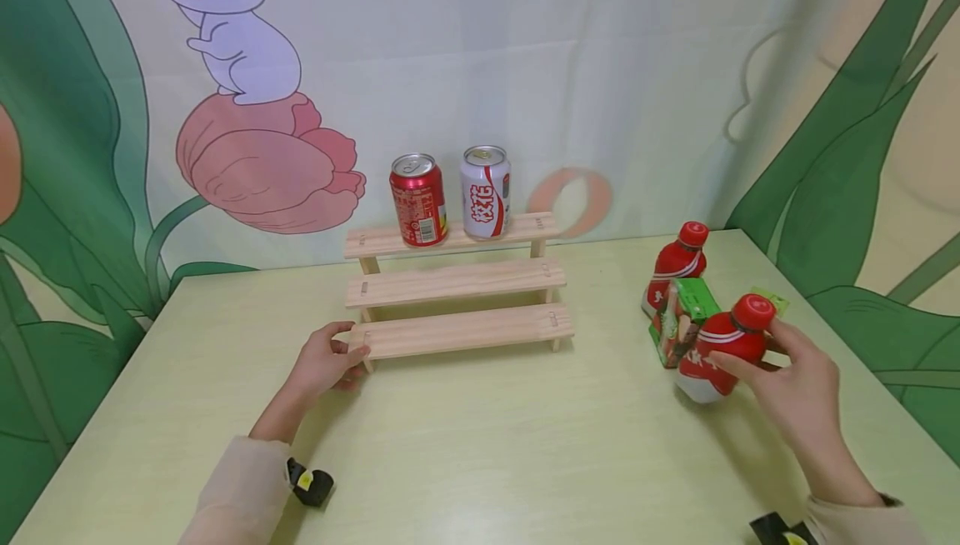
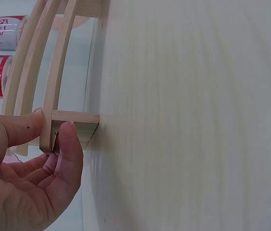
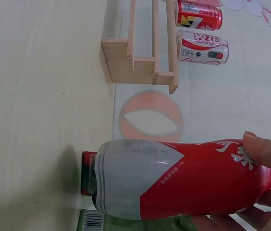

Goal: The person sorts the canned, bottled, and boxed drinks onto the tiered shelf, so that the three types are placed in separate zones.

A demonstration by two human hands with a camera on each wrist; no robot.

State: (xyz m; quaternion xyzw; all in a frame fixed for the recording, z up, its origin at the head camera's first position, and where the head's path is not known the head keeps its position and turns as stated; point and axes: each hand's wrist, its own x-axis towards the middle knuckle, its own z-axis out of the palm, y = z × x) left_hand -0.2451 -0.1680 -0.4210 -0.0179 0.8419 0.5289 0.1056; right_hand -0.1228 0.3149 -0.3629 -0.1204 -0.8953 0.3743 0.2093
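Toward the desk's point(image 1: 480, 445) right edge, the right hand point(image 1: 802, 382) grips a near-upright bottle point(image 1: 720, 341), the left hand point(image 1: 322, 357) a rack point(image 1: 457, 334) well leftward.

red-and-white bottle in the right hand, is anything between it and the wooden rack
The green carton stands at the far-left side of the red-and-white bottle in the right hand, so a low path toward the wooden rack might brush it. Nothing else visible stands between; the other bottle is behind the carton.
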